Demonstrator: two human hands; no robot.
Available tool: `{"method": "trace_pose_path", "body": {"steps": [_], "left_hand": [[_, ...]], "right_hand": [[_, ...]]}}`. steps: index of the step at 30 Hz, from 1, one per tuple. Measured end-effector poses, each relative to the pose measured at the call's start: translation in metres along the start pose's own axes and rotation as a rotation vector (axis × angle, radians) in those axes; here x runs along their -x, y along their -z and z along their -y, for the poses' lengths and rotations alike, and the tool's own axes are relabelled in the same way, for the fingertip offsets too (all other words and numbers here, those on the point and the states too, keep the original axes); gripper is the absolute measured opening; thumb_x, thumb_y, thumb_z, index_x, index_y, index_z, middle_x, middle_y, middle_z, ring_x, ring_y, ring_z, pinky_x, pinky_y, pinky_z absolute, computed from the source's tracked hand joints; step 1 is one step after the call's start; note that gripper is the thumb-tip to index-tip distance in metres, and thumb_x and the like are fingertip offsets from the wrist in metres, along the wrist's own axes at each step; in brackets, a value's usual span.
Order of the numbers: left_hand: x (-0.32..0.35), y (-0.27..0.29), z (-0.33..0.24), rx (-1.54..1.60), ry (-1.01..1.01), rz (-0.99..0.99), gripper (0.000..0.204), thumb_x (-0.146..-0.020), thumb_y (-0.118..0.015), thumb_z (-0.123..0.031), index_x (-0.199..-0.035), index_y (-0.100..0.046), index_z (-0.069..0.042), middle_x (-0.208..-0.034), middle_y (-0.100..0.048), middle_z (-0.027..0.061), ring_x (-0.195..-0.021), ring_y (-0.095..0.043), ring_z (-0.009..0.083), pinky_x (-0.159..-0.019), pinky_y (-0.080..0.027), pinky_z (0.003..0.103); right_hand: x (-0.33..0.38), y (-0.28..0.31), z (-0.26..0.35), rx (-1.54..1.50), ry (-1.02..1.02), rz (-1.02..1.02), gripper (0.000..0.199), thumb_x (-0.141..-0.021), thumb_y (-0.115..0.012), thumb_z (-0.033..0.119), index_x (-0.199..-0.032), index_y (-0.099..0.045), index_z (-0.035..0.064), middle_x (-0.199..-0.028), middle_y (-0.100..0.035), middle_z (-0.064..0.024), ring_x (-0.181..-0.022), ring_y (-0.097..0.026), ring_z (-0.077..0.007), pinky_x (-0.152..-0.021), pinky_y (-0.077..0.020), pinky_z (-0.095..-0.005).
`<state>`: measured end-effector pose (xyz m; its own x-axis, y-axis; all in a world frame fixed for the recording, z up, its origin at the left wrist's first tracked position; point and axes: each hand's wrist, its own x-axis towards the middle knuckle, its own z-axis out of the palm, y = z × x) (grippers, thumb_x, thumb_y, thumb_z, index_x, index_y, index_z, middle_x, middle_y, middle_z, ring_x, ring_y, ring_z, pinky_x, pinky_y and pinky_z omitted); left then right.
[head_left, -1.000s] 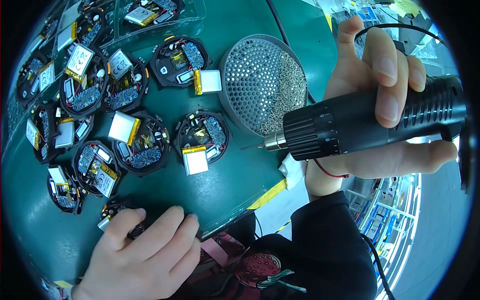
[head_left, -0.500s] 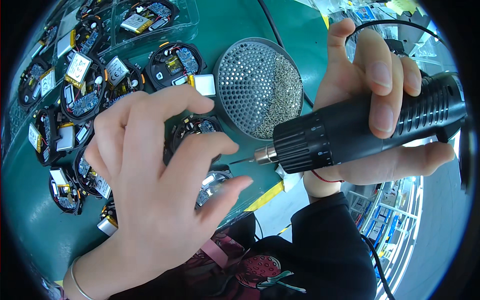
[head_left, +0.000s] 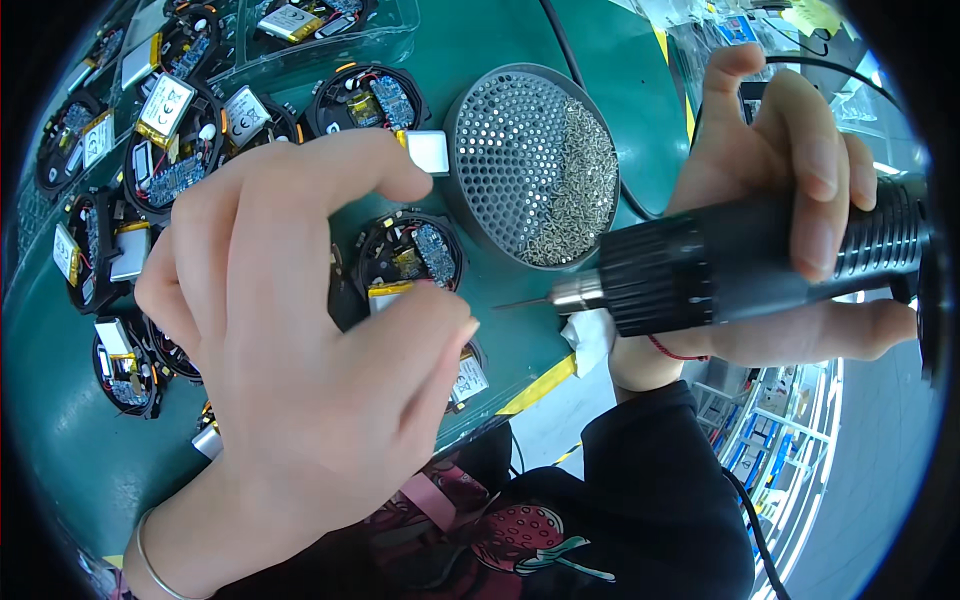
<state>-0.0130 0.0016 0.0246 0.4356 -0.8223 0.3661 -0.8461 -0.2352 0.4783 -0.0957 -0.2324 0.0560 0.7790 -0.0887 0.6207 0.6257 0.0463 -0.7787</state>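
My right hand grips a black electric screwdriver held level, its thin bit pointing left toward a round black circuit assembly on the green table. My left hand is raised above the table with fingers curled and spread, thumb tip close to that assembly; I see nothing in it. Beside the assembly stands a round grey perforated dish with a heap of small screws in its right half.
Several more round black assemblies with small silver batteries lie across the green table to the left and back. A yellow-striped table edge runs below. A cable trails from the screwdriver. Blue shelving shows at lower right.
My left hand rose from the table's front edge up over the assemblies and now hides several of them. The screwdriver has stayed nearly in place, bit pointing left.
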Motion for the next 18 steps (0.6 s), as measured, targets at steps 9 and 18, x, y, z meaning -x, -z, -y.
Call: {"method": "trace_pose_path", "body": {"steps": [9, 18], "left_hand": [[-0.004, 0.002, 0.002, 0.083, 0.004, 0.076, 0.016, -0.058, -0.075, -0.007, -0.071, -0.067, -0.012, -0.118, -0.053, 0.0110, -0.112, -0.043, 0.0308, -0.094, -0.025, 0.043], [-0.003, 0.002, 0.002, 0.160, 0.014, 0.126, 0.014, -0.060, -0.073, -0.006, -0.072, -0.068, -0.010, -0.118, -0.054, 0.0103, -0.114, -0.041, 0.0321, -0.094, -0.023, 0.044]], "right_hand": [[0.001, -0.010, -0.008, -0.072, 0.014, -0.101, 0.058, -0.074, -0.061, 0.063, -0.091, -0.058, 0.0075, -0.065, -0.064, 0.0041, -0.096, -0.055, -0.0151, -0.111, -0.0128, -0.0519], [-0.002, -0.012, -0.006, -0.084, 0.012, -0.141, 0.055, -0.074, -0.060, 0.062, -0.088, -0.059, 0.0084, -0.063, -0.063, 0.0050, -0.095, -0.055, -0.0148, -0.110, -0.0139, -0.0521]]}}
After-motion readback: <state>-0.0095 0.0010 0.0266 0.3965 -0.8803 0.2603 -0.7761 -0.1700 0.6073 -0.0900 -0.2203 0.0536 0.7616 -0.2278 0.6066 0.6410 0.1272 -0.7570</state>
